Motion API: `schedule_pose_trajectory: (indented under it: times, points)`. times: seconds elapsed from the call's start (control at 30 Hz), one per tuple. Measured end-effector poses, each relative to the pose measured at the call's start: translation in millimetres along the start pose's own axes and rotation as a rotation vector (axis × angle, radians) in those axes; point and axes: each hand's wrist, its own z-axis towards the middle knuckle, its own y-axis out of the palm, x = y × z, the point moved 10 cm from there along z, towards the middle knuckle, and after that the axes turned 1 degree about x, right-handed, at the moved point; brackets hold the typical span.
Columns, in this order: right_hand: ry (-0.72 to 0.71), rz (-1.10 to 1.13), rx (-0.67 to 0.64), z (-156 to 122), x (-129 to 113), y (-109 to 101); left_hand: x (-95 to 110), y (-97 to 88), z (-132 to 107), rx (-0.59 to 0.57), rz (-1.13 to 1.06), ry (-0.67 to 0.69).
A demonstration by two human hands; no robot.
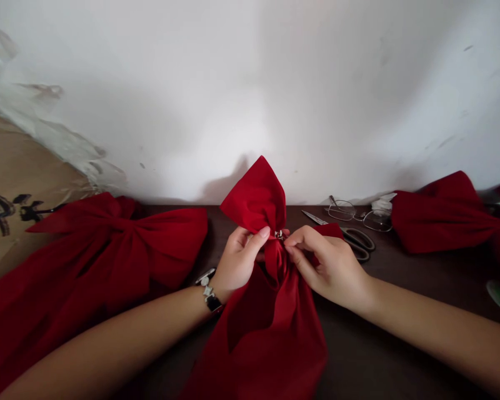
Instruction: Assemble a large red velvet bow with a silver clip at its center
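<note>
Toward seven o'clock, the person's left wrist wears a black-and-silver bracelet with round and four-pointed links; both forearms are bare.

The red cloth bow is cinched narrow at its waist, where a small shiny metallic piece sits against the fabric. Above it, one end flares up into a pointed fan; below, I see broad, loose folds spread over the dark table.

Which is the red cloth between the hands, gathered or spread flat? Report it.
Gathered: the red cloth narrows to a waist between the left hand and right hand, widening above and below.
</note>
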Motion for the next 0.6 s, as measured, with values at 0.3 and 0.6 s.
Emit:
schedule_pose_trajectory:
  times: [0.3,0.6]
  points:
    - [0.061,0.059,-0.040,2,4,2,1,1.5,1,-0.016,-0.042,-0.012]
    - [0.133,0.071,-0.026,1,12,1,-3,5.5,3,-0.099,0.028,0.006]
